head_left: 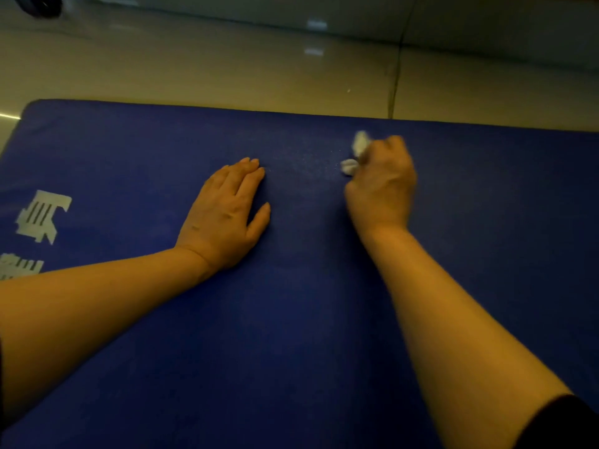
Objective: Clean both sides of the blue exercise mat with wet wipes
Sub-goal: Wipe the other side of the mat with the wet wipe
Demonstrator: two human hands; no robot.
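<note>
The blue exercise mat (308,319) lies flat on the floor and fills most of the view, with white printed marks (42,217) near its left end. My left hand (227,212) rests flat on the mat, fingers straight and together. My right hand (381,186) is curled round a crumpled white wet wipe (355,155), which pokes out at the far side of the fist and touches the mat close to its far edge. A faint damp sheen shows on the mat between the two hands.
Beyond the mat's far edge lies a glossy beige tiled floor (227,66) with light reflections. A dark object (39,4) sits at the top left corner. A dark sleeve edge (564,426) shows at the bottom right.
</note>
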